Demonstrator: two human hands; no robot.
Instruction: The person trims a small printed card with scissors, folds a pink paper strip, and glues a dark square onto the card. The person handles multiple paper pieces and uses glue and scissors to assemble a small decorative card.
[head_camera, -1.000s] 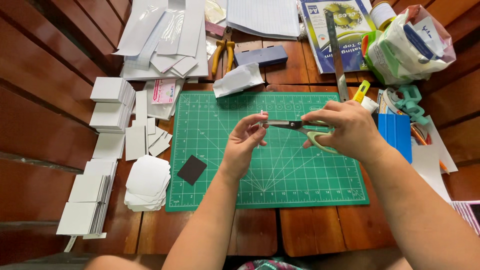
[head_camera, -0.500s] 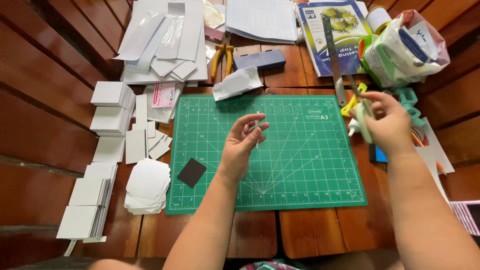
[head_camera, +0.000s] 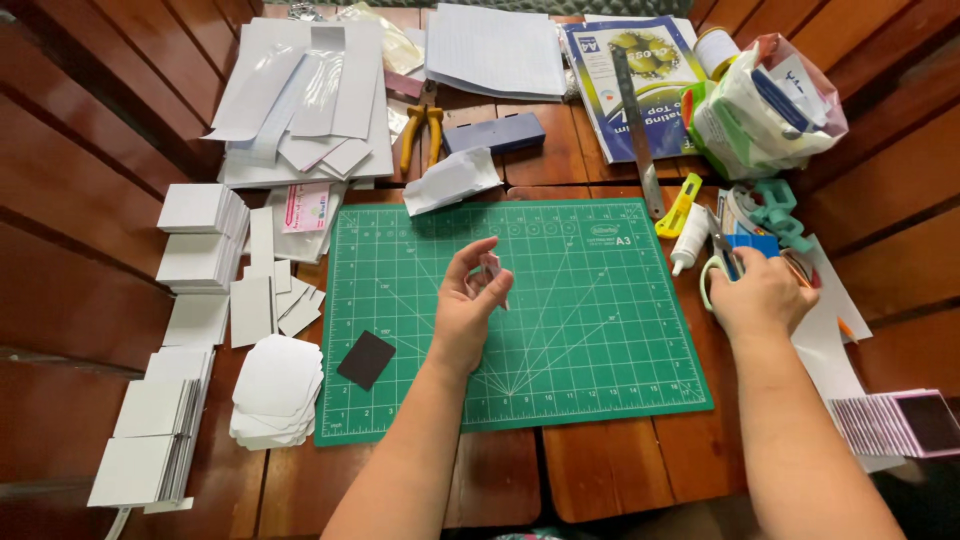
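My left hand (head_camera: 468, 305) hovers over the green cutting mat (head_camera: 590, 330), pinching a small pale piece of paper (head_camera: 493, 268) between thumb and fingers. My right hand (head_camera: 762, 292) rests at the mat's right edge, fingers closed around the handles of a pair of scissors (head_camera: 718, 262), blades pointing away from me. A small black square (head_camera: 366, 359) lies on the mat's near left part.
Stacks of white cards (head_camera: 205, 235) and rounded-corner cards (head_camera: 276, 388) lie left of the mat. Behind it sit yellow pliers (head_camera: 421, 128), a steel ruler (head_camera: 636, 128), a yellow utility knife (head_camera: 678, 206), a glue bottle (head_camera: 688, 241), paper sheets and a plastic bag (head_camera: 765, 105). Framed squares (head_camera: 900, 422) lie at right.
My right hand carried the scissors from the mat's centre out to the right edge and lowered them. The left hand stayed over the mat with the small paper.
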